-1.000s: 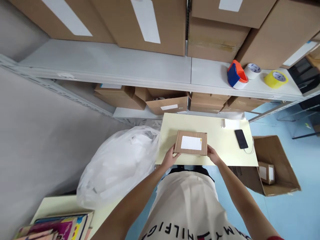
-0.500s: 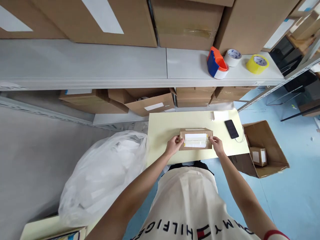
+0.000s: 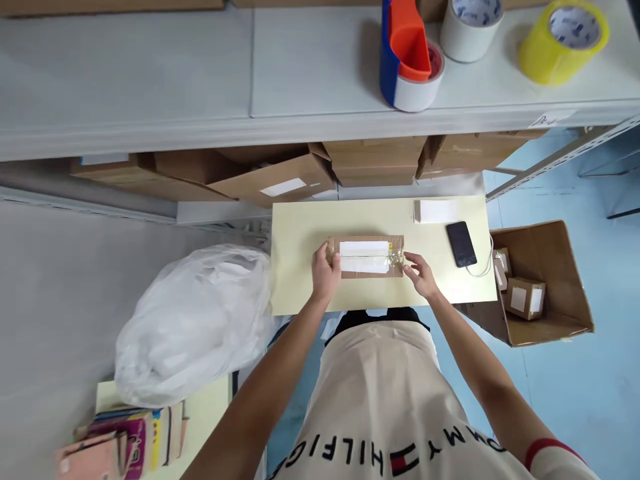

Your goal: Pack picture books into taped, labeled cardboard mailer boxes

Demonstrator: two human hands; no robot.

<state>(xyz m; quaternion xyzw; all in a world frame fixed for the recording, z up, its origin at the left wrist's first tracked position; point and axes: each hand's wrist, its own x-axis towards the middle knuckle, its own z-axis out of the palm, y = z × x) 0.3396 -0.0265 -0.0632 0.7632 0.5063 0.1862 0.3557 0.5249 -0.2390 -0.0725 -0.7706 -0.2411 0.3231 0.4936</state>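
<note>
A small cardboard box [image 3: 365, 268] lies on the pale yellow table, a white label and shiny clear tape on its top. My left hand [image 3: 326, 272] grips its left end, with the thumb at the near corner and the fingers round the far side. At the opposite end, my right hand [image 3: 419, 274] pinches the right edge between thumb and fingers, where the tape looks crumpled. The underside of the box is hidden.
Right of the box are a phone [image 3: 461, 244] with a cable and a stack of white cards [image 3: 438, 211]. An open carton [image 3: 565, 280] holding small boxes stands on the right. A tape dispenser [image 3: 411, 73] and tape rolls sit on the shelf [image 3: 190, 73]. A white plastic bag [image 3: 195, 320] bulges at left.
My view has tilted and moved closer to the shelf. My left hand now wraps further round the box's left end. The right hand stays at the right end, its fingers shifted.
</note>
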